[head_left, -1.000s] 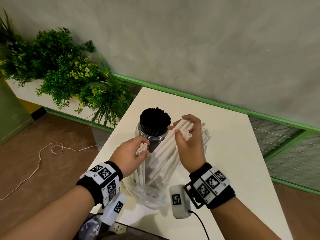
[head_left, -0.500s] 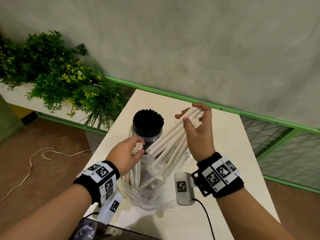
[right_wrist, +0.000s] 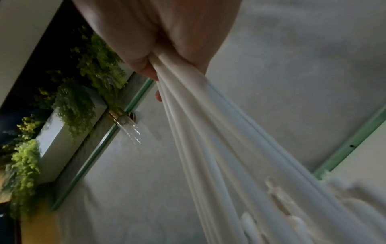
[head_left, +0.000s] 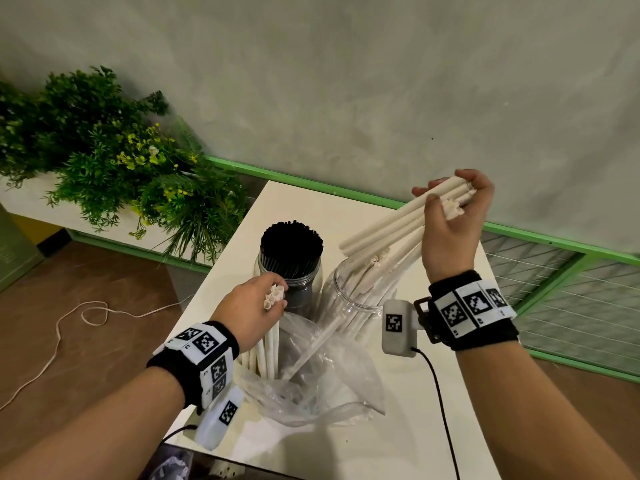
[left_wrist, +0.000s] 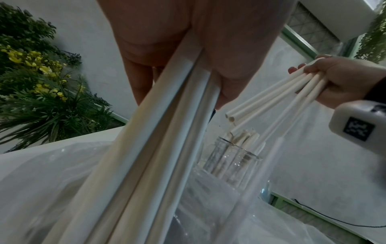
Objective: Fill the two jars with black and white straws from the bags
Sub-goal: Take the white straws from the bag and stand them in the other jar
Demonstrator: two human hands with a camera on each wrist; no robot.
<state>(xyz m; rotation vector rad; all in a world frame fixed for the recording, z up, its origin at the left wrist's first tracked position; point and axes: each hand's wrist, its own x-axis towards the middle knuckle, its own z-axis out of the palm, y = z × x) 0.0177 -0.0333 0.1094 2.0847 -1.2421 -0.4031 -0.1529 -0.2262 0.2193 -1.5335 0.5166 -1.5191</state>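
On the white table (head_left: 408,427) two clear jars stand side by side. The left jar (head_left: 290,271) is packed with black straws (head_left: 291,242). The right jar (head_left: 349,306) holds several white straws. My right hand (head_left: 450,216) grips a bunch of white straws (head_left: 388,230) raised above that jar, their lower ends just over its mouth. My left hand (head_left: 256,306) grips the tops of other white straws (head_left: 268,348) that stand in a crumpled clear plastic bag (head_left: 311,386) at the table's front. The right wrist view shows the gripped white straws (right_wrist: 208,148) fanning downward.
Green plants with yellow flowers (head_left: 114,168) fill a planter left of the table. A white cord (head_left: 69,327) lies on the brown floor. A green rail (head_left: 554,244) runs along the grey wall behind. A black cable (head_left: 443,403) trails over the table from my right wrist.
My right hand has lifted its bunch of white straws out of the bag, up and to the right, over the right jar. The left hand has kept its hold on the straws in the bag.
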